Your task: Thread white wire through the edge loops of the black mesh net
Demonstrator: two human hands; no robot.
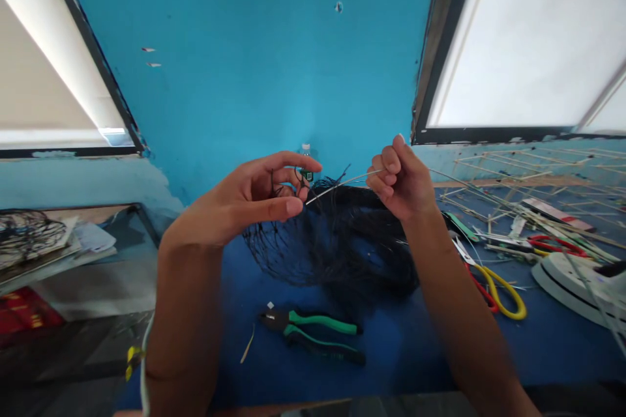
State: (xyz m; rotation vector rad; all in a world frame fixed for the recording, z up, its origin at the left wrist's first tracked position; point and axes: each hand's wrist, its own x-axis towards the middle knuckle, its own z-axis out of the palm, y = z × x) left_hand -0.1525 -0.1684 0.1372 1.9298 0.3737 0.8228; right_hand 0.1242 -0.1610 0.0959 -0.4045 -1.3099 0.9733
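Observation:
Black netting (288, 251) hangs from my left hand (259, 192), whose curled fingers have strands looped over them. A thin pale rod (337, 187) runs between my two hands, its left end close to my left thumb tip. My right hand (403, 176) is closed round this rod, which continues out to the right behind the wrist. More of the dark mesh lies heaped on the blue table (391, 365) below and between the hands. Green-handled pliers (313, 332) rest on the table in front of the net.
Yellow-and-red-handled scissors (499, 290), a pale clothes iron (577, 283) and many thin sticks (508, 176) lie at the right. A small bottle (306, 159) stands near the blue wall (274, 65). Another net bundle (29, 234) sits on papers at the left.

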